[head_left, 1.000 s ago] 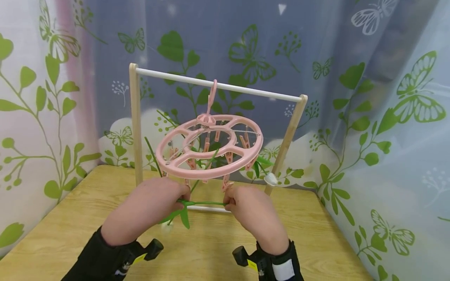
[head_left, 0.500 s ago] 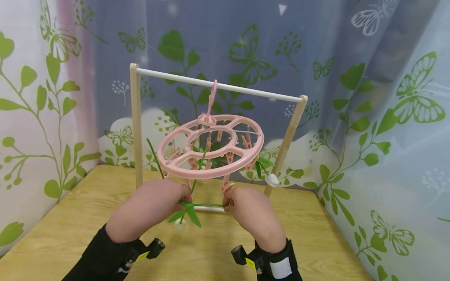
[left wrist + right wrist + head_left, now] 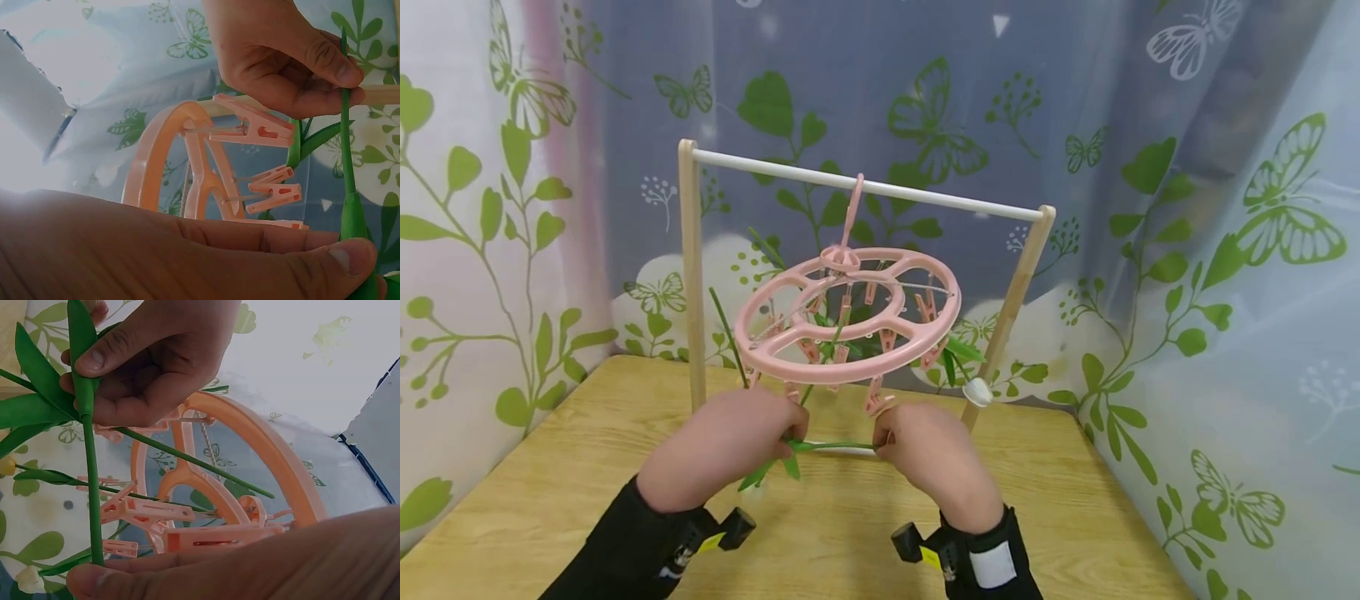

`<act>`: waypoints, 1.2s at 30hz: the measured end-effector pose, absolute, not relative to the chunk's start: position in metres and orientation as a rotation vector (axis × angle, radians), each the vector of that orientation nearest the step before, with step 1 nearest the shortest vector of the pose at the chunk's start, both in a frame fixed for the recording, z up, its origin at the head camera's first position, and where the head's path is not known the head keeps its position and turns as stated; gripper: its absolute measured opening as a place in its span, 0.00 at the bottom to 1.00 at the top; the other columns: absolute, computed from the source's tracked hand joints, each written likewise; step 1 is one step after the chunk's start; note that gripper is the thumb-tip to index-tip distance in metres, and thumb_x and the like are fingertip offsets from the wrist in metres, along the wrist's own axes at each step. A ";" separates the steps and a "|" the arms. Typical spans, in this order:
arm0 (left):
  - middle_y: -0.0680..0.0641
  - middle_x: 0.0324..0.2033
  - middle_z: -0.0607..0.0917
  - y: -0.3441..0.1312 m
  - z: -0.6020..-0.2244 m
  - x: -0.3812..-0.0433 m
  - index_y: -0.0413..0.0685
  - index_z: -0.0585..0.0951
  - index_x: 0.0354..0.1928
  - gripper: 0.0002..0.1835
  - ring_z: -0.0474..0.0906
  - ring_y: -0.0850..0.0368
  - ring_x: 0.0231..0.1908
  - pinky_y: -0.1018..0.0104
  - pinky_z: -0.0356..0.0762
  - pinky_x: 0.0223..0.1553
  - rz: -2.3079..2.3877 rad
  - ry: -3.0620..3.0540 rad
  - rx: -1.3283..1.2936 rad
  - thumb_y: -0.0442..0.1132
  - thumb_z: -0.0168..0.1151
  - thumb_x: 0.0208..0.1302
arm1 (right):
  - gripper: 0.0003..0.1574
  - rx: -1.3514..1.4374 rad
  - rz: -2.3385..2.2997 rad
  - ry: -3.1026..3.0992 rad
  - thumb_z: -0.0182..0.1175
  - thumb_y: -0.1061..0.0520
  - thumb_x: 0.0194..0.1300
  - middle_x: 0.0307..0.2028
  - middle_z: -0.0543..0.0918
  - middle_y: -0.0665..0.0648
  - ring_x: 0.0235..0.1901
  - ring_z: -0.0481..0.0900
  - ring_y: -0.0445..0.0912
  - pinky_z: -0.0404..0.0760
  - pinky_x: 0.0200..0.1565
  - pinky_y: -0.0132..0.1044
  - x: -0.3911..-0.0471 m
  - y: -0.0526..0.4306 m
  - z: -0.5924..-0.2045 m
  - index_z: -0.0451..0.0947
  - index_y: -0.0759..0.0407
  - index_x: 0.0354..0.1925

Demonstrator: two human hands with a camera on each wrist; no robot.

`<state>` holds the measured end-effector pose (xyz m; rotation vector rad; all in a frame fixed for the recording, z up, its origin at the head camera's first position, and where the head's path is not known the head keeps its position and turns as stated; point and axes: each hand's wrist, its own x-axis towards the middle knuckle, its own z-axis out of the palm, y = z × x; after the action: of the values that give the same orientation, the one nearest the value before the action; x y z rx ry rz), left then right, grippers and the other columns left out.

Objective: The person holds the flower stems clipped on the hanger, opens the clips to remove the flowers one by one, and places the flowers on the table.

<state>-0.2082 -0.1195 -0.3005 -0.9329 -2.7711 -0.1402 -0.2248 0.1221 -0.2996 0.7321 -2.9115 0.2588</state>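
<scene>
A green artificial flower stem [image 3: 838, 446] is stretched level between the two hands below a round pink clip hanger [image 3: 842, 368]. My left hand [image 3: 741, 433] pinches it at the leafy part, and green leaves [image 3: 44, 403] spread from there in the right wrist view. The thumb and fingers of my right hand [image 3: 928, 446] pinch the thin bare end. A pink clothespin [image 3: 877, 396] hangs just above the right hand. The held stem's bloom cannot be made out clearly. On the hanger's right side, a white tulip [image 3: 977, 392] hangs from a clip.
The hanger hooks over the white rail [image 3: 925, 196] of a wooden rack [image 3: 691, 267]. Other green stems [image 3: 727, 333] and pink clips dangle from it. A wood-grain table [image 3: 1045, 500] lies below. Patterned curtains [image 3: 1225, 333] enclose the back and sides.
Both hands keep hold of the stem and have dipped slightly. The leaves under the left hand turned one way and then back. The hanger has swayed a little.
</scene>
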 end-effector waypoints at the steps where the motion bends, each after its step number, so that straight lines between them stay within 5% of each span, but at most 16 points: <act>1: 0.66 0.23 0.72 -0.120 -0.301 -0.209 0.69 0.76 0.28 0.10 0.67 0.67 0.21 0.67 0.70 0.24 -0.140 -2.760 -0.944 0.44 0.70 0.54 | 0.08 0.735 0.265 -2.913 0.69 0.54 0.54 0.23 0.77 0.38 0.22 0.72 0.36 0.75 0.27 0.36 -0.225 0.122 -0.300 0.81 0.40 0.24; 36: 0.64 0.24 0.73 -0.118 -0.319 -0.224 0.62 0.79 0.29 0.08 0.66 0.67 0.21 0.68 0.70 0.25 -0.157 -2.738 -1.018 0.40 0.70 0.54 | 0.09 0.796 0.298 -2.955 0.70 0.57 0.52 0.22 0.76 0.40 0.21 0.72 0.39 0.74 0.26 0.36 -0.241 0.121 -0.318 0.79 0.44 0.24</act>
<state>-0.2238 -0.1178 -0.3186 -1.0181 -2.7376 -0.1569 -0.2405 0.1211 -0.3184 0.7960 -2.9554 0.2984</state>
